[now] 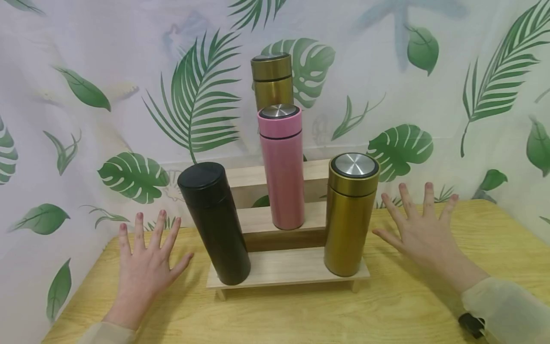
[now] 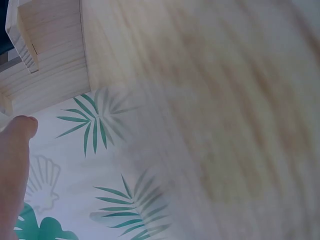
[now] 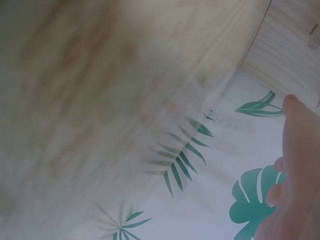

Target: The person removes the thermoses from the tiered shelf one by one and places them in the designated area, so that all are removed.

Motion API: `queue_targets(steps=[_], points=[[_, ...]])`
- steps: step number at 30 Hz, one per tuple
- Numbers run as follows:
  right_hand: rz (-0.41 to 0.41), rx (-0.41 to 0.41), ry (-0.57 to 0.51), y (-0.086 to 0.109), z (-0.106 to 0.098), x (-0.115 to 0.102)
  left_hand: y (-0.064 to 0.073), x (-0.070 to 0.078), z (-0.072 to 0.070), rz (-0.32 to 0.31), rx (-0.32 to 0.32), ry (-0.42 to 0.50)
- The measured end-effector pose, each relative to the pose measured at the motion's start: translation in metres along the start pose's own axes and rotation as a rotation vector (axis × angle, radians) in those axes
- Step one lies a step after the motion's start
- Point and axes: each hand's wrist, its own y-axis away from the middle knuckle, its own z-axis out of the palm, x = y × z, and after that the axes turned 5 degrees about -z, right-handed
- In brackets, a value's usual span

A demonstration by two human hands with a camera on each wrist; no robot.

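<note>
In the head view my left hand (image 1: 146, 267) is spread, fingers straight, to the left of a black thermos flask (image 1: 215, 229). My right hand (image 1: 423, 234), also spread and holding nothing, is on the right, beside a gold thermos flask (image 1: 350, 229) with a silver-topped lid. Both of these flasks stand on the lowest step of a wooden tiered stand (image 1: 288, 267). A pink flask (image 1: 283, 177) stands on the middle step. Behind it rises another gold flask (image 1: 272, 79), its lower part hidden. The left thumb (image 2: 17, 145) and right thumb (image 3: 300, 145) show at the edges of the wrist views.
The stand rests on a yellow wood-grain table (image 1: 292, 320). A pale backdrop (image 1: 343, 129) printed with green leaves hangs behind. A small black object (image 1: 471, 325) shows at the right sleeve (image 1: 507, 306).
</note>
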Motion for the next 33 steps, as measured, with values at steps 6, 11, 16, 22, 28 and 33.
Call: queue_targets(steps=[6,11,16,22,28,33], points=[[-0.014,0.015,0.030,0.000,0.000,0.003,0.000,-0.003,0.000,-0.006,-0.020,-0.003],[-0.015,0.059,0.064,0.002,-0.006,0.006,0.003,-0.001,-0.006,-0.038,-0.018,0.073],[-0.005,0.153,0.014,0.004,-0.014,0.002,0.011,0.010,-0.014,-0.084,-0.037,0.234],[0.076,0.100,-0.208,0.001,-0.031,-0.016,0.026,0.030,-0.019,-0.149,-0.042,0.503],[0.114,0.210,-0.511,-0.010,-0.067,-0.030,0.039,0.049,-0.012,-0.168,-0.026,0.774],[0.112,0.427,-0.776,-0.018,-0.100,-0.043,0.047,0.061,-0.002,-0.154,0.002,0.986]])
